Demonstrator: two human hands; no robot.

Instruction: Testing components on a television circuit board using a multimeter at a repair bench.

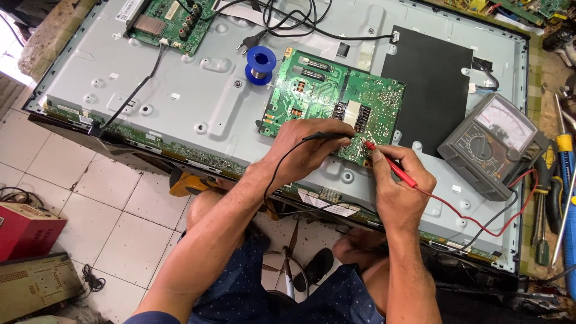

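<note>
A large flat screen [198, 102] is laid face down, its grey metal back turned up, and it fills most of the view. On this back, near the middle, a green circuit board [318, 90] is placed, with a black sheet [432, 90] just beside it and a second green board [174, 21] at the far edge. An analogue meter [489, 144] is rested on the near right corner of the screen, and a small blue spool of solder [261, 63] is stood beside the board.

The step in hand is judged to be a measuring of the board. The black probe [327, 136] is held closed in the left hand [306, 150], and the red probe [390, 162] is gripped like a pen in the right hand [402, 186]; both tips are set on the near edge of the circuit board, close to each other. The next move is judged to call for steady tips and for a look at the needle of the meter.

The floor [108, 198] is covered with white tiles. At the right, screwdrivers [564, 162] are laid on a crowded tabletop [531, 72], and at the lower left a red box [27, 228] is seen.
</note>
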